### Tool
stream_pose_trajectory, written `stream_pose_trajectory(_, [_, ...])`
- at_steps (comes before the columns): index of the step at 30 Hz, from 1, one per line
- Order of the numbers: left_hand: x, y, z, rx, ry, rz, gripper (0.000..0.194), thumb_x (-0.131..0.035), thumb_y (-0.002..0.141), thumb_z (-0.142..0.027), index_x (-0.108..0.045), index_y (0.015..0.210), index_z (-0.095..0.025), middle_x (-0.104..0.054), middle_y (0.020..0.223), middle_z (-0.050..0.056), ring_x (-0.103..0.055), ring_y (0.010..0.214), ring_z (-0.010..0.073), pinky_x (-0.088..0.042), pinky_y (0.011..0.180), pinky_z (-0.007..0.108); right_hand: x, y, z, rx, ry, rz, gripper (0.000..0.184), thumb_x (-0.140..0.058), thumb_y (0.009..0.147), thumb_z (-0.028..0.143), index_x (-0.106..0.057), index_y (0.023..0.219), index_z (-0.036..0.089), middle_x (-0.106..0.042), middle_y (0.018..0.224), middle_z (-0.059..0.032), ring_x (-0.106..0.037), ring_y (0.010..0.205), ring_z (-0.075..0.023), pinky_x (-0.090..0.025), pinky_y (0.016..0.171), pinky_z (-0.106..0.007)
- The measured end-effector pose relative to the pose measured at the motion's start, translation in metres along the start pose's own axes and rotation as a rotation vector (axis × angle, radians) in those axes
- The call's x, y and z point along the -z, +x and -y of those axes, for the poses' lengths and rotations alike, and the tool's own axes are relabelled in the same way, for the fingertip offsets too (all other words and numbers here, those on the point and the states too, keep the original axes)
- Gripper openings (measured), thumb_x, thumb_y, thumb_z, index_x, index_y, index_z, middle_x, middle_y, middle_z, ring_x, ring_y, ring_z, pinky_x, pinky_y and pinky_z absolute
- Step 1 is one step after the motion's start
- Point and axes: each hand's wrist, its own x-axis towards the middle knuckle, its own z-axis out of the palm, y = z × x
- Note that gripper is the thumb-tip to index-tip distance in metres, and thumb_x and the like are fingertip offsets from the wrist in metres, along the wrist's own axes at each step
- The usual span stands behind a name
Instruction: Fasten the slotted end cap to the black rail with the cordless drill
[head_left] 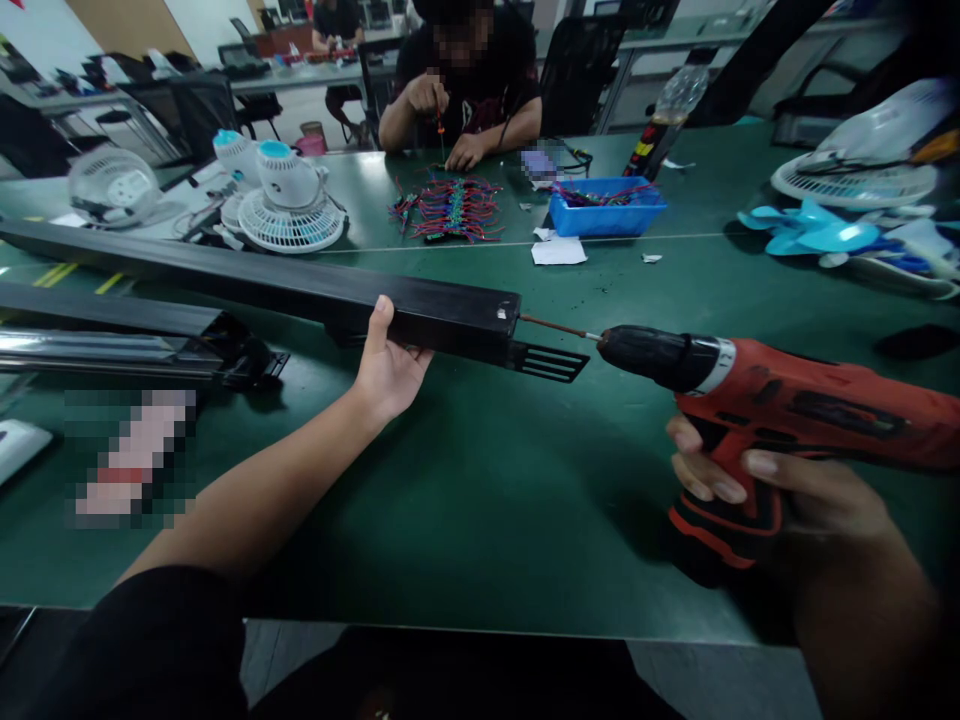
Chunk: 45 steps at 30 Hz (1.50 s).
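My left hand (394, 365) grips a long black rectangular bar (450, 312) near its right end, thumb on the near side and fingers beneath. A slotted black bracket (551, 362) sticks out below that end. In my right hand (810, 490) is a red and black cordless drill (817, 390), held by its handle and pointing left. Its long thin bit (559, 326) reaches to the end face of the bar. Whether the tip sits in a screw or hole there cannot be made out.
More black bars (112, 335) lie at left. White fans (292, 205) stand behind them. Across the green table (480, 500), a person (465, 90) works with a screwdriver beside wired circuit boards (454, 208). A blue bin (607, 210), a bottle (667, 115) and blue fan blades (814, 230) sit farther right.
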Motion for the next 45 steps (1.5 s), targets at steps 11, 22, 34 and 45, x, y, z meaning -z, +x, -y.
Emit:
stream_pose_trajectory(11, [-0.001, 0.001, 0.000, -0.016, 0.014, -0.024, 0.060, -0.101, 0.100, -0.073, -0.087, 0.142, -0.032, -0.091, 0.164, 0.008, -0.066, 0.181, 0.0386, -0.058, 0.148, 0.049, 0.003, -0.002, -0.001, -0.041, -0.012, -0.031, 0.040, -0.113, 0.085, 0.060, -0.096, 0.102, 0.029, -0.060, 0.061, 0.0013, -0.050, 0.054, -0.0209, -0.055, 0.047, -0.036])
stream_pose_trajectory(22, [0.005, 0.006, 0.002, -0.004, 0.007, 0.010, 0.062, -0.096, 0.103, -0.079, -0.087, 0.144, -0.033, -0.091, 0.164, 0.006, -0.064, 0.185, 0.0369, -0.058, 0.150, 0.047, 0.004, -0.006, -0.002, -0.078, 0.001, -0.031, 0.042, -0.112, 0.085, 0.062, -0.094, 0.104, 0.029, -0.059, 0.064, -0.0003, -0.047, 0.056, -0.0214, -0.047, 0.040, -0.035])
stream_pose_trajectory(34, [0.002, 0.003, 0.000, -0.015, 0.025, 0.000, 0.072, -0.099, 0.099, -0.082, -0.085, 0.154, -0.038, -0.092, 0.161, 0.006, -0.069, 0.179, 0.0382, -0.060, 0.146, 0.049, -0.004, 0.000, 0.001, 0.027, 0.013, -0.088, 0.037, -0.118, 0.080, 0.053, -0.101, 0.101, 0.027, -0.078, 0.087, -0.0032, -0.051, 0.050, -0.0115, -0.061, 0.050, -0.033])
stream_pose_trajectory(45, [0.001, 0.003, 0.000, -0.032, 0.034, 0.004, 0.058, -0.097, 0.103, -0.075, -0.087, 0.140, -0.031, -0.093, 0.157, 0.008, -0.067, 0.181, 0.0365, -0.060, 0.148, 0.047, -0.002, 0.003, -0.001, 0.089, 0.007, -0.039, 0.047, -0.116, 0.084, 0.062, -0.098, 0.110, 0.027, -0.078, 0.091, -0.0042, -0.051, 0.049, -0.0127, -0.063, 0.048, -0.035])
